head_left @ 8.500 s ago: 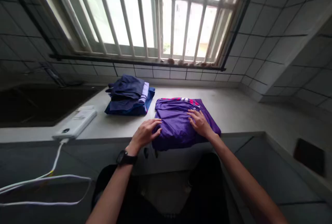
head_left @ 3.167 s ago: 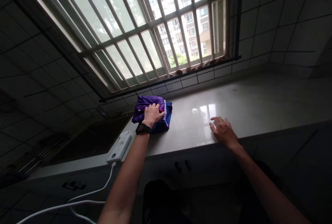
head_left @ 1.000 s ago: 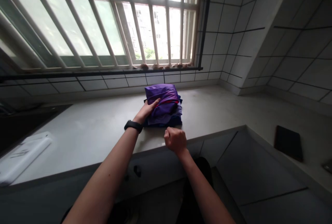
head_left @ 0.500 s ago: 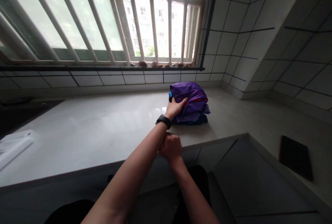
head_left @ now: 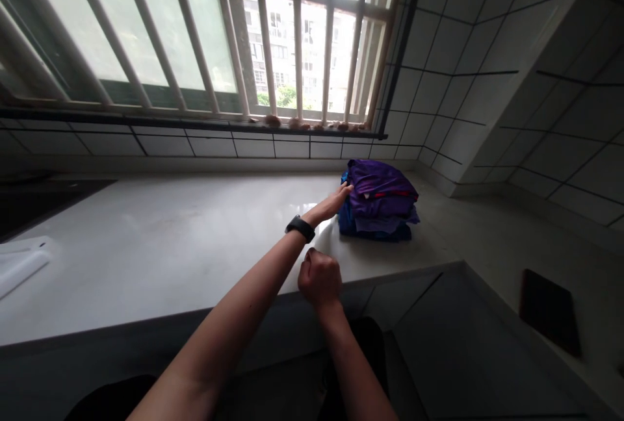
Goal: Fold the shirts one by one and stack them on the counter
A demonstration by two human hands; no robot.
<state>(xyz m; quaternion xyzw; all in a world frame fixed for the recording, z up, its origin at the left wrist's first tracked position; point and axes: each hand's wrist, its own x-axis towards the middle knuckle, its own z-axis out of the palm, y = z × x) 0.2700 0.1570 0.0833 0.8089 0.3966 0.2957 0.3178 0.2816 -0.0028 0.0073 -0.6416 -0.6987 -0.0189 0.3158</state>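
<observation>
While the left hand [head_left: 335, 198], fingers pressed together, touches it, a folded clothes stack [head_left: 377, 200] sits far right on the white counter [head_left: 146, 258] under a barred window [head_left: 297, 38]; the right hand [head_left: 319, 280] curls into a fist by the near edge.

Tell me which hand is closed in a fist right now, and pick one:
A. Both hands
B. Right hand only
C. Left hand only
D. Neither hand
B. The right hand is curled into a fist, while the left hand, with the black wristband, is open, its fingers stretched out to the stack of folded clothes.
</observation>
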